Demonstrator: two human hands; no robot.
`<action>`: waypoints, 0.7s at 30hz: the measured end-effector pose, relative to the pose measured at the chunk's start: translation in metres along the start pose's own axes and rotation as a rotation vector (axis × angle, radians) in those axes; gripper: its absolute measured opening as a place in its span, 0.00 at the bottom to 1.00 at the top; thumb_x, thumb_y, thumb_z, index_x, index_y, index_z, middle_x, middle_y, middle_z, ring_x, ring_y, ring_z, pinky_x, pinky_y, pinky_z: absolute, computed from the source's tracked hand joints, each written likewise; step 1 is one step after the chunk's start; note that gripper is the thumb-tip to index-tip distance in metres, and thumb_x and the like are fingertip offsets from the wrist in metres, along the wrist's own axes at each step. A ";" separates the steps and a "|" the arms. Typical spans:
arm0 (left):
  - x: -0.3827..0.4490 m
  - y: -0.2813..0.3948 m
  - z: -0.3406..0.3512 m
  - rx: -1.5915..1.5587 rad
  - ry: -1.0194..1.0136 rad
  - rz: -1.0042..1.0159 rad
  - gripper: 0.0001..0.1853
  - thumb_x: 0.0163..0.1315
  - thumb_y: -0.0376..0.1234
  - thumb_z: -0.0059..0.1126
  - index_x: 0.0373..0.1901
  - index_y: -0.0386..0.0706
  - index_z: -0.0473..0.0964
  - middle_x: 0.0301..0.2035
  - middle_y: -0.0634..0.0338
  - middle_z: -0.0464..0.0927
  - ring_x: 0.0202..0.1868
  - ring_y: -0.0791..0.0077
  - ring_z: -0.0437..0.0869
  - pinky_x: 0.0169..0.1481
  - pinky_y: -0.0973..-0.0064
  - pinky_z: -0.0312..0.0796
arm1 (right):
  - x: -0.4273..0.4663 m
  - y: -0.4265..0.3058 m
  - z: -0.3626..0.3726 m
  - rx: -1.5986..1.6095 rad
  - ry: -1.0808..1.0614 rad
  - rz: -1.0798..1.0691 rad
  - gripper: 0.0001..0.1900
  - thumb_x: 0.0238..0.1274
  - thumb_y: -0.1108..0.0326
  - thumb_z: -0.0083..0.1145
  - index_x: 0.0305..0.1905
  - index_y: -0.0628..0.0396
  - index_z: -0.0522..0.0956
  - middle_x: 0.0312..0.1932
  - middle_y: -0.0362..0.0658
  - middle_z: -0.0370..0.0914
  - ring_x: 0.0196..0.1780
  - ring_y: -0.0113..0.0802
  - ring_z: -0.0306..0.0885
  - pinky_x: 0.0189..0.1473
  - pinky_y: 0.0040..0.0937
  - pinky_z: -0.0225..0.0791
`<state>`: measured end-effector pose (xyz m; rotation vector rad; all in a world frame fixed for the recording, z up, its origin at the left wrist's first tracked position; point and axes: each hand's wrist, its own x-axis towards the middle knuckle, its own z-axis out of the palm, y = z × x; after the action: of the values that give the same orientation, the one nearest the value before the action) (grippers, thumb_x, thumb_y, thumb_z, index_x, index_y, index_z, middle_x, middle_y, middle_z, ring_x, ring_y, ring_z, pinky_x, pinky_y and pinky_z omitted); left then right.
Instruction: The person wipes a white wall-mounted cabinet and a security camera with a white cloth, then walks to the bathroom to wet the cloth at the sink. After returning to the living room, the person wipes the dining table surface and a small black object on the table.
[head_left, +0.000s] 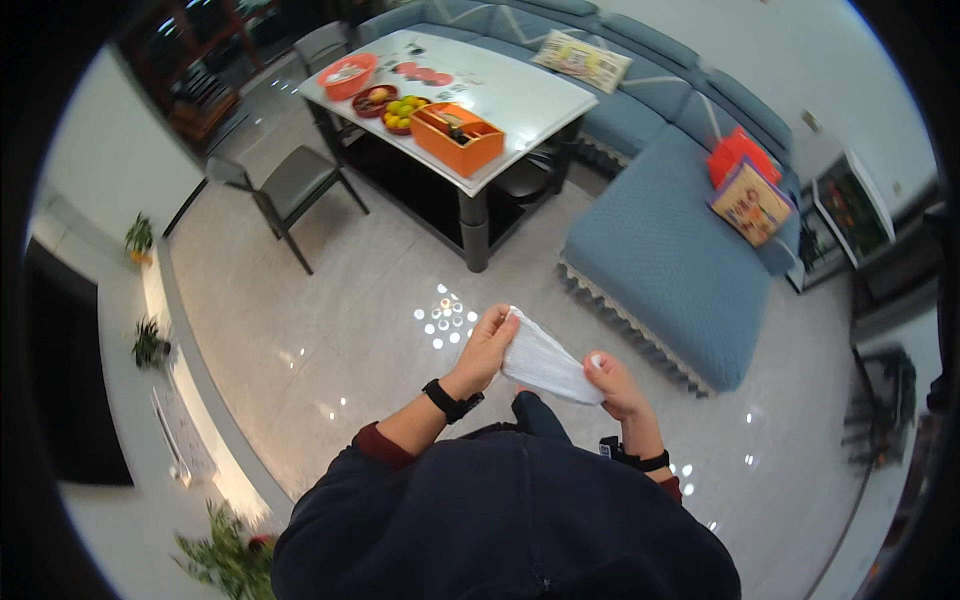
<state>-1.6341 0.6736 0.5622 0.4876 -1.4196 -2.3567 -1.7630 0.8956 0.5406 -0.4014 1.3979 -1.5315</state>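
A white cloth (545, 361), thin and ribbed or woven in look, is stretched between my two hands in front of my body. My left hand (486, 349) pinches its upper left end between thumb and fingers. At the lower right end, my right hand (613, 384) grips the cloth, with the thumb on top. Each wrist wears a black band. The cloth hangs in the air above the glossy floor tiles; the fingers behind it are partly hidden.
Ahead stands a white-topped table (517, 90) with an orange organizer box (457, 142), fruit bowls and a red basket (347, 77). A blue sectional sofa (667, 240) is at the right, a grey chair (296, 180) at the left. Potted plants (225, 551) line the left side.
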 end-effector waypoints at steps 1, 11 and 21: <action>0.011 0.007 -0.004 0.079 0.061 0.048 0.06 0.73 0.36 0.47 0.43 0.44 0.69 0.32 0.70 0.70 0.34 0.87 0.68 0.39 0.84 0.63 | 0.020 -0.016 -0.004 0.029 -0.002 -0.041 0.09 0.67 0.59 0.58 0.40 0.52 0.75 0.32 0.30 0.70 0.37 0.17 0.65 0.40 0.20 0.61; 0.045 0.107 -0.132 0.397 0.836 0.261 0.10 0.73 0.38 0.44 0.44 0.41 0.69 0.32 0.66 0.71 0.31 0.83 0.70 0.36 0.78 0.67 | 0.266 -0.154 0.102 -0.430 -0.476 -0.207 0.09 0.69 0.65 0.54 0.48 0.56 0.75 0.28 0.32 0.71 0.25 0.15 0.63 0.22 0.15 0.60; -0.042 0.179 -0.364 0.076 1.302 0.395 0.12 0.75 0.40 0.40 0.46 0.42 0.67 0.34 0.63 0.72 0.33 0.79 0.74 0.31 0.81 0.68 | 0.389 -0.087 0.324 -0.191 -0.451 0.201 0.14 0.66 0.68 0.54 0.55 0.56 0.71 0.47 0.41 0.76 0.27 0.19 0.67 0.34 0.24 0.69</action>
<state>-1.4092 0.3329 0.5663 1.2805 -0.8063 -1.1515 -1.7284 0.3842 0.5700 -0.6578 1.1857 -1.0654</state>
